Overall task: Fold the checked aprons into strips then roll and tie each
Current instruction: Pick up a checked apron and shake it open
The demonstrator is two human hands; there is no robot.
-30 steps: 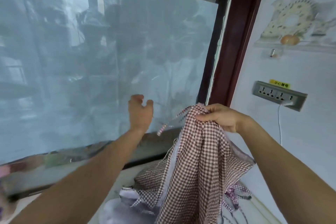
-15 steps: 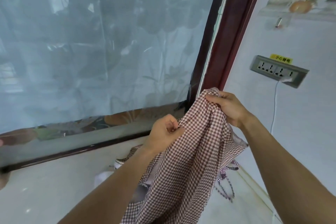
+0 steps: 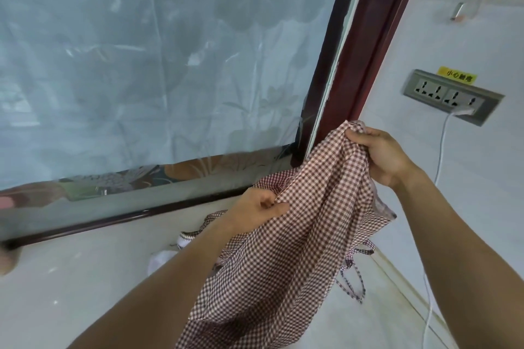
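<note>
Nearest, at six o'clock, the checked apron (image 3: 283, 263) hangs in loose folds between both forearms, above a pale floor (image 3: 71, 292). The left hand (image 3: 255, 208) pinches a fold of the cloth near centre, thumb and fingers closed on it. At three o'clock the right hand (image 3: 382, 157) clutches the apron's bunched upper edge, held higher. A checked tie string (image 3: 353, 280) dangles at four o'clock. Farther off, a dark red frame (image 3: 365, 45) rises toward one o'clock beside a plastic-covered pane (image 3: 141, 65). On the wall at two o'clock sits a grey socket strip (image 3: 450, 96) with a white cable (image 3: 441, 147) plugged in; the yellow label (image 3: 457, 76) above carries Chinese characters too small to read surely.
</note>
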